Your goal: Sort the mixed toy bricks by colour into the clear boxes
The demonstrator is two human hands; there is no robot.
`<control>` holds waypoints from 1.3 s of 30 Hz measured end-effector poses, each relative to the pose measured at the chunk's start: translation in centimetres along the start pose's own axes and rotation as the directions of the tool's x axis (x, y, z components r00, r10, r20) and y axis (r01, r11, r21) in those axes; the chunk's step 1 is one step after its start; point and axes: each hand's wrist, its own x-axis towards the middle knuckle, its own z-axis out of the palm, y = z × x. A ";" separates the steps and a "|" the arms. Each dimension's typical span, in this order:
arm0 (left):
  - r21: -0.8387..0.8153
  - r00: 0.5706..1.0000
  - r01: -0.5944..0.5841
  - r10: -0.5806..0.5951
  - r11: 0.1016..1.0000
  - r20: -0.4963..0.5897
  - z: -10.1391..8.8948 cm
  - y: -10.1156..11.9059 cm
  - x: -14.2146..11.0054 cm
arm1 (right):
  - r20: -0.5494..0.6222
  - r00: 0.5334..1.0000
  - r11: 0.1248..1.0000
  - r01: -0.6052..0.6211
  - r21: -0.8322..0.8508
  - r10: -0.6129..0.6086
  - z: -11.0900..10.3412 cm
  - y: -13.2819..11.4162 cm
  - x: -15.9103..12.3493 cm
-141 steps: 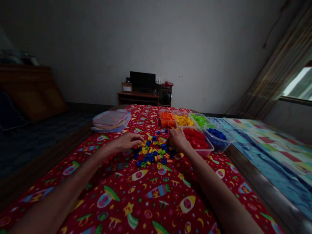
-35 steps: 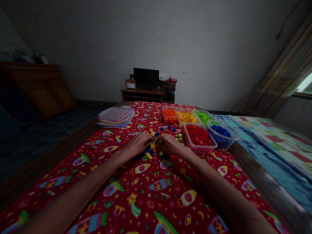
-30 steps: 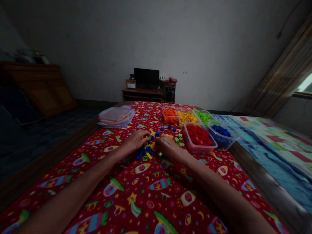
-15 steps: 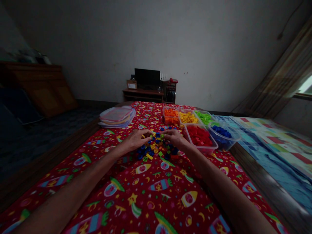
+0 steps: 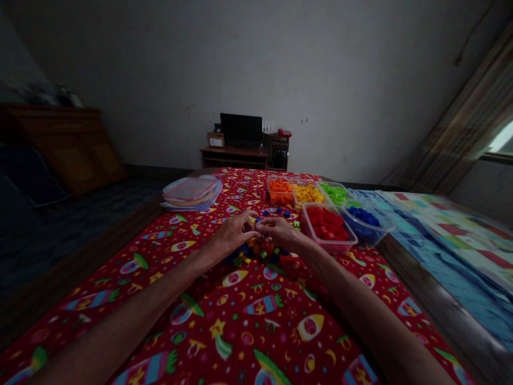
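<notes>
Near the middle of the red rocket-print bedsheet (image 5: 248,315), the left hand (image 5: 232,235) and right hand (image 5: 280,233) meet fingertip to fingertip, fingers curled in, over the heap of mixed plastic beads (image 5: 260,250) directly beneath; whether either pinches a bead I cannot tell. Both hands are equally close.

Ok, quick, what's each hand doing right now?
Left hand: fingers pinched over the pile of small blocks; cannot tell what it holds.
Right hand: fingers curled, tips meeting the left's; held piece cannot be told.
</notes>
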 end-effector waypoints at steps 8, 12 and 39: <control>0.270 0.959 -0.176 0.103 0.947 0.264 -1.1 -3.6 0.1 | -0.187 0.981 0.998 0.064 0.015 -0.060 -1.6 0.3 0.7; 0.328 0.942 -0.197 0.085 0.924 0.325 -0.5 -4.3 -0.1 | -0.172 0.983 0.998 0.061 0.016 -0.057 -1.1 0.5 0.6; 0.203 0.967 -0.088 0.035 0.975 0.251 1.1 -7.2 -0.2 | -0.430 0.842 0.555 -0.198 -0.808 -0.325 -17.3 -9.6 -1.2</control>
